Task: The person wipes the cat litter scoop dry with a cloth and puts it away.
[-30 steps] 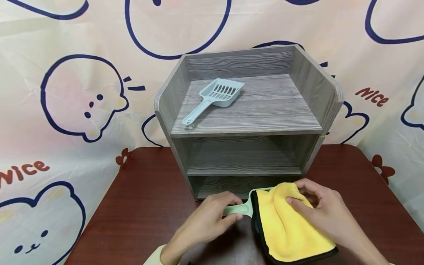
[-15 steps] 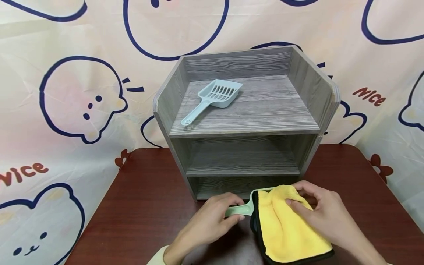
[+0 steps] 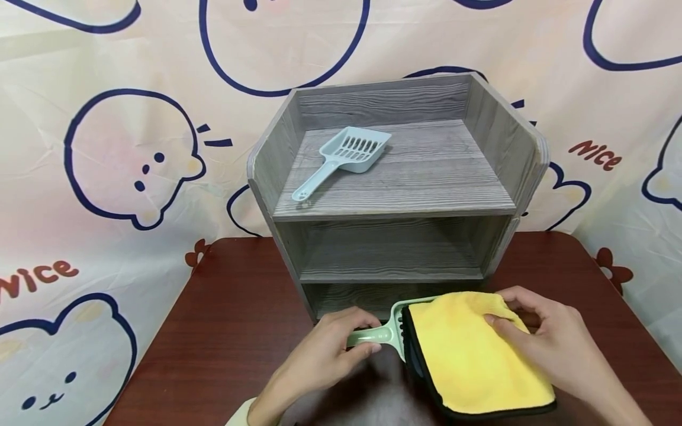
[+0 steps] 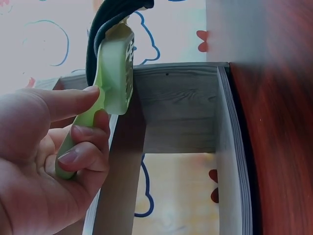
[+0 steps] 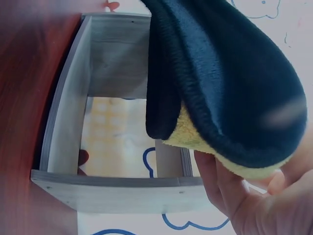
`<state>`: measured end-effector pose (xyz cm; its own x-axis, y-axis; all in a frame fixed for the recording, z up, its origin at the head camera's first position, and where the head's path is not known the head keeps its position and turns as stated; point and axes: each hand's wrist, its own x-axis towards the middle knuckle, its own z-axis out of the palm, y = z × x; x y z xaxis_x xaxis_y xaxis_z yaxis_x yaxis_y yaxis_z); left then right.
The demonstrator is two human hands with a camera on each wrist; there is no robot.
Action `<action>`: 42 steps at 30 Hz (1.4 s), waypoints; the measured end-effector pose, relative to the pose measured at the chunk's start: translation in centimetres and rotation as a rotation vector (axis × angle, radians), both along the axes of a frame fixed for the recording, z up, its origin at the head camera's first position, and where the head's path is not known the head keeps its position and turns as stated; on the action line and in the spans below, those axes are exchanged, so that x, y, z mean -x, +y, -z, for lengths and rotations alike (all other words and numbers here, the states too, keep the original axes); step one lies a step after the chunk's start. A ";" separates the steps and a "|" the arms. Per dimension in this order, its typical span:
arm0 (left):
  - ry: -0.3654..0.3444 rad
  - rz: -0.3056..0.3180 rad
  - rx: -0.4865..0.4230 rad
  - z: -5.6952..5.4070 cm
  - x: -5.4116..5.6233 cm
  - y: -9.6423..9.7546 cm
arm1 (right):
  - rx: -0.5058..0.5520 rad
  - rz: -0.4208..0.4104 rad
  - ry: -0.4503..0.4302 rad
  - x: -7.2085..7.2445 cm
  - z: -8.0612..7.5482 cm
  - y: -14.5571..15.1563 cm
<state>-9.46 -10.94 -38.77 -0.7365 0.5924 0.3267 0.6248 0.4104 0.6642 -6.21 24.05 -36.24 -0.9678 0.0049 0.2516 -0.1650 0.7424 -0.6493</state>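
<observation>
Left hand [image 3: 327,349]: pinches the handle of the pale-green, slotted plastic scoop [image 3: 393,333], held between the hands.
Right hand [image 3: 554,343]: grips the yellow, dark-edged plush cloth [image 3: 474,355] over it.
Gap: hands have drawn apart, baring more slots, suggesting cloth worked along scoop.

A gray shelf [image 3: 394,204] stands toward the red-brown table's [image 3: 224,331] far edge. On the shelf's top board [image 3: 437,171], nearer its left edge, lies 1 pale-blue slotted scoop [image 3: 342,160].
</observation>
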 end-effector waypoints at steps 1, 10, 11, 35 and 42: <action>-0.006 0.000 0.005 0.0 0.0 0.1 | -0.002 -0.005 0.004 0.0 0.1 -0.2; -0.028 -0.005 0.039 0.0 -0.2 1.4 | -0.053 -0.020 0.080 0.2 0.3 -1.4; -0.032 -0.004 0.039 0.0 -0.2 1.6 | -0.057 -0.023 0.086 0.2 0.4 -1.5; -0.011 -0.010 0.020 0.0 -0.4 0.1 | -0.125 0.022 0.077 -0.3 -0.3 -0.1; 0.007 0.016 0.017 0.1 -0.3 0.2 | -0.074 -0.033 0.063 0.0 -0.1 -0.1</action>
<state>-9.11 -10.73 -38.83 -0.7245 0.6097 0.3214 0.6361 0.4119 0.6525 -6.16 23.97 -36.18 -0.9494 -0.0474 0.3103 -0.2288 0.7815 -0.5804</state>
